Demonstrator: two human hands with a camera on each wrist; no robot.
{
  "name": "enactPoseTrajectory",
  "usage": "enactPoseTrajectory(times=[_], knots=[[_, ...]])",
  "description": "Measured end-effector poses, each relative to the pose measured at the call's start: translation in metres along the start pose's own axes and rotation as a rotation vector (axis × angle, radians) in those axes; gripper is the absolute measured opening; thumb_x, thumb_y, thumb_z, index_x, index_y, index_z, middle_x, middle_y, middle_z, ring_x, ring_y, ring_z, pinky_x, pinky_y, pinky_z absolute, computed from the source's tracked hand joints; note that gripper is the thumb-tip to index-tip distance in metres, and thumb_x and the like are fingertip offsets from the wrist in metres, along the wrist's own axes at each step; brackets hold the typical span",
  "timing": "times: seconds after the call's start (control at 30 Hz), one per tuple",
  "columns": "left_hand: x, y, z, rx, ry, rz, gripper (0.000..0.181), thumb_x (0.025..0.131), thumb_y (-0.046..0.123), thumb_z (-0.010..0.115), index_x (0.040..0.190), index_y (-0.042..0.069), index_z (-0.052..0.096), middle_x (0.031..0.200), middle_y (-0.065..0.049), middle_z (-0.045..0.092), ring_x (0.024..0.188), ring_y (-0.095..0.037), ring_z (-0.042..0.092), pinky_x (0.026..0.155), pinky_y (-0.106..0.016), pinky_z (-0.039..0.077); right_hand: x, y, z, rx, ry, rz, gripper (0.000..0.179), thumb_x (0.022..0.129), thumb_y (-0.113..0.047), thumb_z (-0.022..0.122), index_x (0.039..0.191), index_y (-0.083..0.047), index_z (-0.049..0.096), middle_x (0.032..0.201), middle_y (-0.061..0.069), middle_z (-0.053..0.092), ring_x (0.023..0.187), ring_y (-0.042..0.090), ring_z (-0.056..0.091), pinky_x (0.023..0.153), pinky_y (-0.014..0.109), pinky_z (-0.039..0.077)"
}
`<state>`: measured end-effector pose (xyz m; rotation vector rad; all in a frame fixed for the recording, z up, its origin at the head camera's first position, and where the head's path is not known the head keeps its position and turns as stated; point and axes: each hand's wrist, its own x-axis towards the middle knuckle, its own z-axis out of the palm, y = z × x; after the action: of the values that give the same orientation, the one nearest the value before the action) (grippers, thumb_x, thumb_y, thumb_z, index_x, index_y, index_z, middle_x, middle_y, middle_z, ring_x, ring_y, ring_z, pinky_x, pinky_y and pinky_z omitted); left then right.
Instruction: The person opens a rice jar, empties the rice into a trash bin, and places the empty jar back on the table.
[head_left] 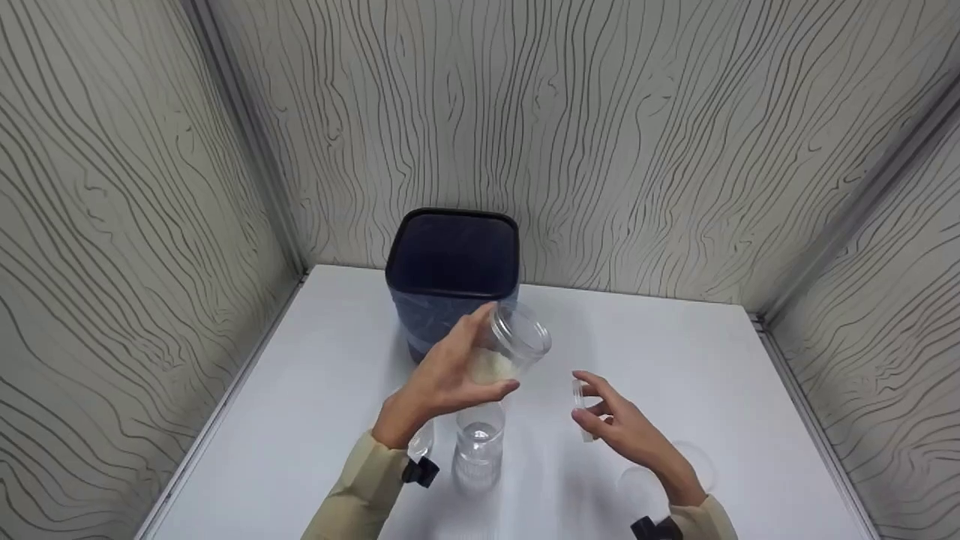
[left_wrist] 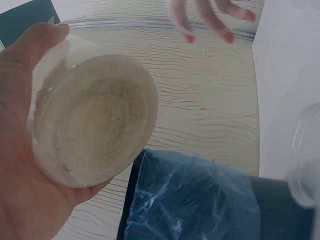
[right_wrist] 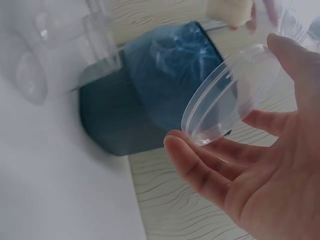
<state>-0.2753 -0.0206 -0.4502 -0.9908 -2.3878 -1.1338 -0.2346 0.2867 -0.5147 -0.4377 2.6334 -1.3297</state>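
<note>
My left hand (head_left: 442,375) grips a clear plastic jar (head_left: 525,341), tilted with its open mouth toward the right, above the table. Pale, grainy-looking stuff (head_left: 491,366) lies in its lower part; in the left wrist view the jar's base (left_wrist: 100,120) faces the camera. Off to the right, my right hand (head_left: 626,427) pinches a clear round lid (right_wrist: 207,112) by its edge between thumb and fingers. The lid is held on edge, apart from the jar. Below my left hand stands another clear jar (head_left: 478,454) on the table.
A dark blue bin (head_left: 454,292) with a bag over its side stands at the back, just behind my left hand. One more clear container (head_left: 421,442) is partly hidden by my left wrist. Faint clear round pieces (head_left: 641,487) lie by my right forearm. Patterned walls (head_left: 600,150) enclose the white table (head_left: 675,360).
</note>
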Motion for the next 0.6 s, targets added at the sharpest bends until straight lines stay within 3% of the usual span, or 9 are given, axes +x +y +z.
enactPoseTrajectory(times=[0.13, 0.3, 0.47, 0.6], knots=[[0.005, -0.005, -0.012, 0.054, 0.019, 0.034, 0.102, 0.073, 0.047, 0.082, 0.153, 0.016, 0.027, 0.138, -0.007, 0.053, 0.119, -0.018, 0.056, 0.101, -0.038, 0.049, 0.002, 0.019, 0.004, 0.02, -0.031, 0.066, 0.061, 0.099, -0.038, 0.054, 0.152, -0.02, 0.031, 0.142, 0.026, 0.046, 0.111, 0.032, 0.063, 0.075, 0.031, 0.054], [0.007, -0.014, -0.026, 0.106, 0.045, 0.054, 0.102, 0.071, 0.044, 0.084, 0.151, 0.01, 0.03, 0.132, -0.01, 0.056, 0.114, -0.02, 0.059, 0.097, -0.04, 0.051, 0.004, 0.042, 0.012, 0.022, -0.082, 0.14, 0.065, 0.098, -0.045, 0.054, 0.152, -0.018, 0.03, 0.141, 0.025, 0.046, 0.106, 0.027, 0.063, 0.071, 0.034, 0.053], [0.017, -0.02, -0.04, 0.109, 0.052, 0.055, 0.102, 0.072, 0.045, 0.083, 0.151, 0.009, 0.029, 0.126, -0.01, 0.057, 0.109, -0.025, 0.062, 0.092, -0.04, 0.053, 0.007, 0.057, 0.019, -0.003, -0.102, 0.174, 0.07, 0.096, -0.049, 0.056, 0.151, -0.014, 0.032, 0.138, 0.026, 0.049, 0.096, 0.022, 0.064, 0.069, 0.035, 0.052], [0.023, -0.024, -0.054, 0.127, 0.04, 0.048, 0.102, 0.072, 0.042, 0.083, 0.151, 0.008, 0.029, 0.124, -0.012, 0.057, 0.108, -0.028, 0.063, 0.09, -0.041, 0.054, 0.007, 0.064, 0.027, -0.027, -0.091, 0.191, 0.072, 0.094, -0.05, 0.058, 0.151, -0.014, 0.034, 0.137, 0.026, 0.049, 0.097, 0.023, 0.063, 0.071, 0.037, 0.053]])
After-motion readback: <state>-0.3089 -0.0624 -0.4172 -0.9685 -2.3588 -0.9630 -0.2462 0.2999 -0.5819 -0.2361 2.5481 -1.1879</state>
